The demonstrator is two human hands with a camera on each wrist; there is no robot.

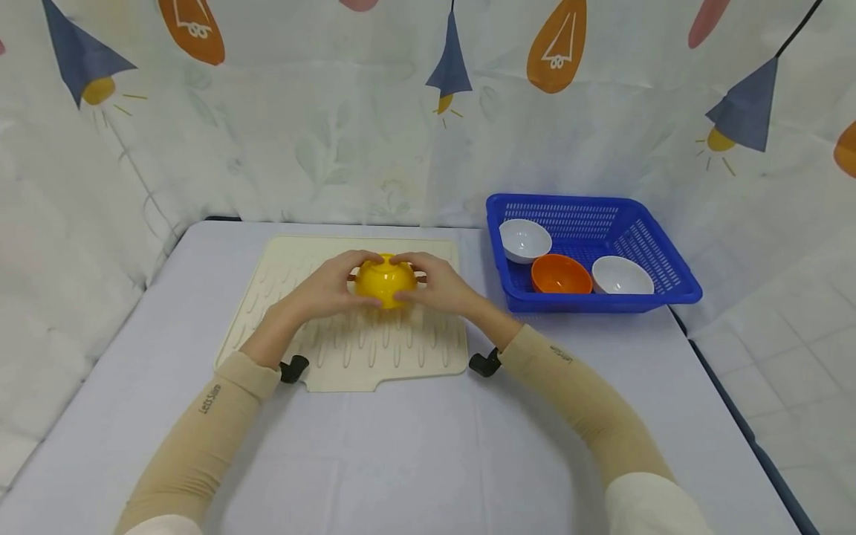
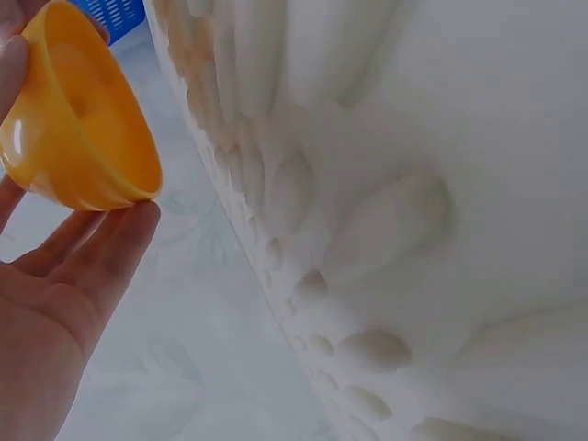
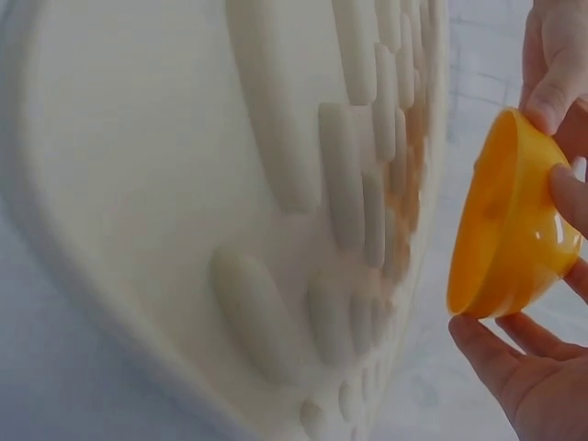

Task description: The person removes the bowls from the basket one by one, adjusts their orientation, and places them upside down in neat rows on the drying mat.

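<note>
A glossy yellow bowl (image 1: 386, 284), round-sided and plastic-looking, is held upside down over a cream mat (image 1: 374, 360), its foot ring uppermost and its rim clear of the surface. At nine o'clock the left hand (image 1: 331, 286) and at three o'clock the right hand (image 1: 441, 288) both pinch it, curled fingers and thumbs clamped on its wall and edges.

Readable lettering sits on the tan, stretchy sleeves: the left sleeve (image 1: 194, 438), at eight o'clock from the bowl, carries dark "Lets Slim"; the right sleeve (image 1: 588, 405), at four, shows what seems the same words, smaller and fainter. Black fittings sit by each wrist.

The mat is smooth between staggered rows of raised, elongated, rounded ridges, and its near edge steps outward at seven o'clock. It lies on a pale, lightly creased tablecloth (image 1: 414, 461).

Toward three o'clock stands a blue basket (image 1: 605, 301) with slotted, lattice-like walls. Within it, a white bowl (image 1: 526, 240) lies toward nine o'clock, an orange bowl (image 1: 562, 274) at eight and another white bowl (image 1: 623, 276) at four. At twelve o'clock hangs a wrinkled curtain (image 1: 287, 148) printed with blue cone lamps and orange bulbs.
</note>
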